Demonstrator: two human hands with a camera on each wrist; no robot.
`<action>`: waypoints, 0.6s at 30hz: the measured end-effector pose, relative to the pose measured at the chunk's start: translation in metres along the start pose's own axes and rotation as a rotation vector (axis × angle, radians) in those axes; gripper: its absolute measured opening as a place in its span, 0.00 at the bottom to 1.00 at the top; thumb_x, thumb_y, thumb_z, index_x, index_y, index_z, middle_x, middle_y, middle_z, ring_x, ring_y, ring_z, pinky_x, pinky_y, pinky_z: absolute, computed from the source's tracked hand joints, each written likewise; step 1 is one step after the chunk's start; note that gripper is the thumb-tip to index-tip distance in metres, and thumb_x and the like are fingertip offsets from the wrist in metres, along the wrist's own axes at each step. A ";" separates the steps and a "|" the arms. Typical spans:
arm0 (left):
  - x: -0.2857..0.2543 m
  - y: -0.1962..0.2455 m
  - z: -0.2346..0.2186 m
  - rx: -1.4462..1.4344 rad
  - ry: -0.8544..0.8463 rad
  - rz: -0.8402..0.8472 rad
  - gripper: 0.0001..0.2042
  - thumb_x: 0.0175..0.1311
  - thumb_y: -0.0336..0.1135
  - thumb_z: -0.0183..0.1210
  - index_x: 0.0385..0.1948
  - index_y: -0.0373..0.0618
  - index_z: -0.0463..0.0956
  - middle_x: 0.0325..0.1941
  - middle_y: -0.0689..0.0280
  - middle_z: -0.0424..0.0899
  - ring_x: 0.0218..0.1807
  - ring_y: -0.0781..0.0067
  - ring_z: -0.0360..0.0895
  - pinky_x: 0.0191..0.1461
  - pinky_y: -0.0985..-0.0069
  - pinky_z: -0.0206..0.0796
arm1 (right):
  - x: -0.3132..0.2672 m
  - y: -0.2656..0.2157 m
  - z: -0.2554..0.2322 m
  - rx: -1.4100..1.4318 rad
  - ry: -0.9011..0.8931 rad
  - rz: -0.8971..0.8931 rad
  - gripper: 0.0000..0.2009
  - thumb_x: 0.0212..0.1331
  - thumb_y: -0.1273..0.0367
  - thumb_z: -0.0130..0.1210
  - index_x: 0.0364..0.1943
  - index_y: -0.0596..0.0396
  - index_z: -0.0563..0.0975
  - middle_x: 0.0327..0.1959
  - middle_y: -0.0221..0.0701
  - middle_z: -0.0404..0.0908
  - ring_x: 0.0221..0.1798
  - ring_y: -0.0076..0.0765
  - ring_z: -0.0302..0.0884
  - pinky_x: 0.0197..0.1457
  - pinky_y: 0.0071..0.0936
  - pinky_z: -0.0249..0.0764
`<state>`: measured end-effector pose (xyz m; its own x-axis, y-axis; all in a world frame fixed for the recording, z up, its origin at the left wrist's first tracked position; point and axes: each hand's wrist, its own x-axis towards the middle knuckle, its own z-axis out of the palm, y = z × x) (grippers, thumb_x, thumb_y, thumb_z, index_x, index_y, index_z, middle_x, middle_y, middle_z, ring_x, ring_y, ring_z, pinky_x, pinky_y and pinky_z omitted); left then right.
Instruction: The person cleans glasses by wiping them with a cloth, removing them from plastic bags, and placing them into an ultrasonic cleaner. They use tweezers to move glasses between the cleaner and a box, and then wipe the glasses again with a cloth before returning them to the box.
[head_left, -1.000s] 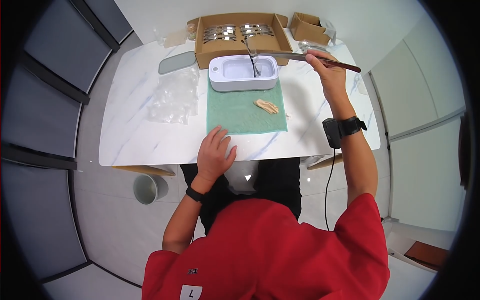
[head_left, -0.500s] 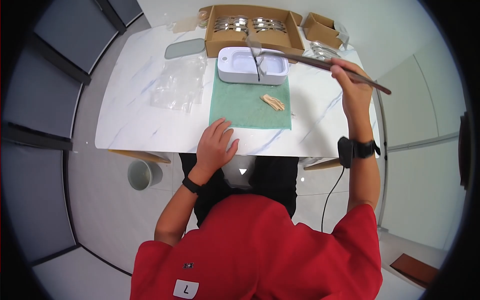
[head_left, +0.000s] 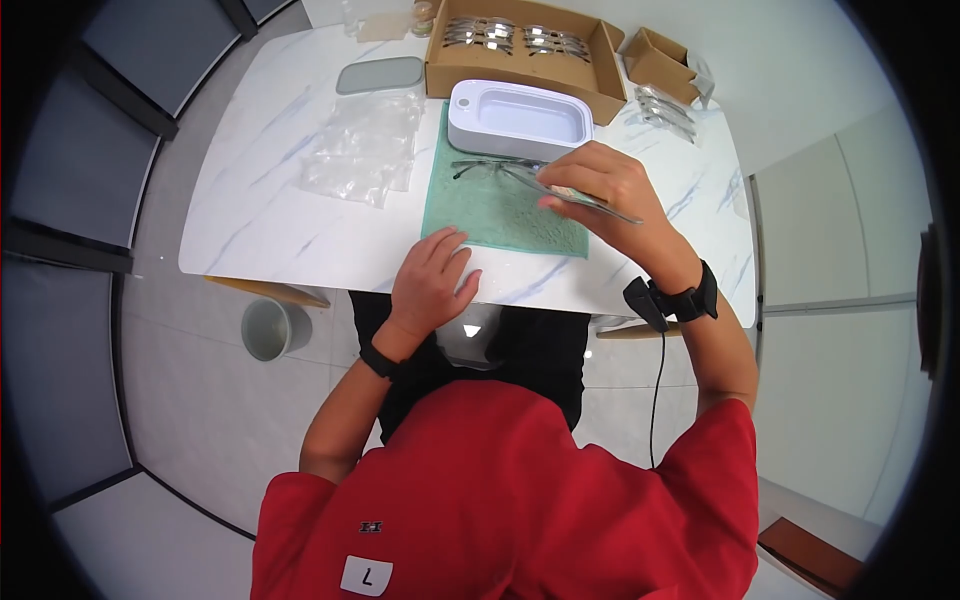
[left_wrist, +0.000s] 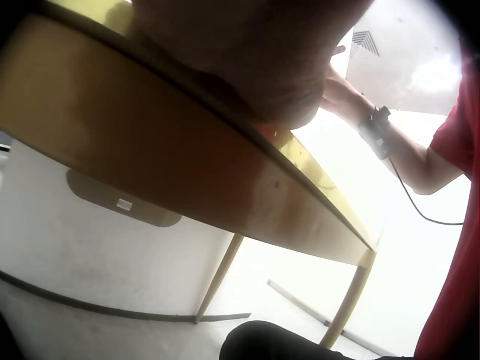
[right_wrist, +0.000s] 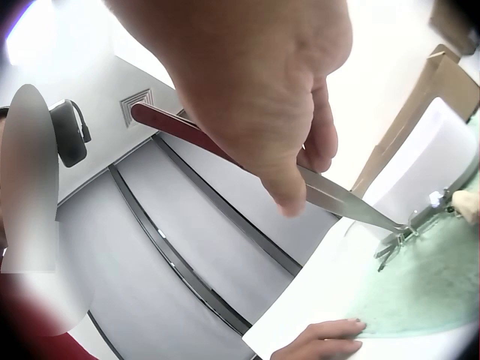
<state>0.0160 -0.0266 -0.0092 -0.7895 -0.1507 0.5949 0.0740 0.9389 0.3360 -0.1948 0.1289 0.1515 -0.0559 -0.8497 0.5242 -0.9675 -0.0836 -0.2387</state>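
My right hand point(head_left: 615, 190) grips long metal tweezers point(right_wrist: 345, 201) with a reddish-brown end. Their tips meet the frame of a pair of glasses point(head_left: 488, 165) over the green cloth point(head_left: 475, 215), just in front of the white ultrasonic cleaner point(head_left: 475, 138). In the right wrist view, the glasses point(right_wrist: 399, 240) lie low over the cloth beside the cleaner's wall. My left hand point(head_left: 430, 280) rests at the table's front edge, fingers extended onto the cloth's corner. A beige crumpled piece point(right_wrist: 466, 204) shows beside the glasses; my right hand hides it in the head view.
Behind the cleaner stands a cardboard box point(head_left: 603, 65) holding rows of glasses. Clear plastic bags point(head_left: 360, 150) and a grey lid point(head_left: 380, 75) lie at the left. On the right are a smaller box point(head_left: 660, 65) and bagged glasses point(head_left: 665, 112). A bin point(head_left: 270, 330) stands on the floor.
The glasses in the tweezers have come out of the cleaner's basin and down over the cloth. My right hand has moved left and nearer the body; the left hand stays put.
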 end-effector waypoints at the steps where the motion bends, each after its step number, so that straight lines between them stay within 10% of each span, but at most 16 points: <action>1: 0.000 0.000 0.000 0.001 -0.001 0.000 0.13 0.54 0.34 0.67 0.40 0.39 0.81 0.54 0.60 0.81 0.61 0.56 0.77 0.61 0.62 0.71 | 0.000 0.000 -0.001 -0.007 -0.007 0.018 0.12 0.46 0.70 0.73 0.37 0.51 0.85 0.35 0.29 0.85 0.39 0.38 0.82 0.41 0.32 0.79; 18: 0.003 0.000 -0.003 -0.022 -0.021 -0.022 0.14 0.53 0.35 0.67 0.39 0.38 0.80 0.54 0.57 0.81 0.60 0.55 0.77 0.60 0.61 0.72 | -0.001 -0.020 -0.079 0.153 -0.072 0.268 0.15 0.45 0.73 0.74 0.40 0.56 0.84 0.37 0.34 0.86 0.40 0.39 0.84 0.42 0.30 0.80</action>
<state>0.0160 -0.0283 -0.0051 -0.8039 -0.1642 0.5716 0.0698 0.9284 0.3649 -0.1950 0.1719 0.2201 -0.2816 -0.8860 0.3683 -0.8721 0.0762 -0.4834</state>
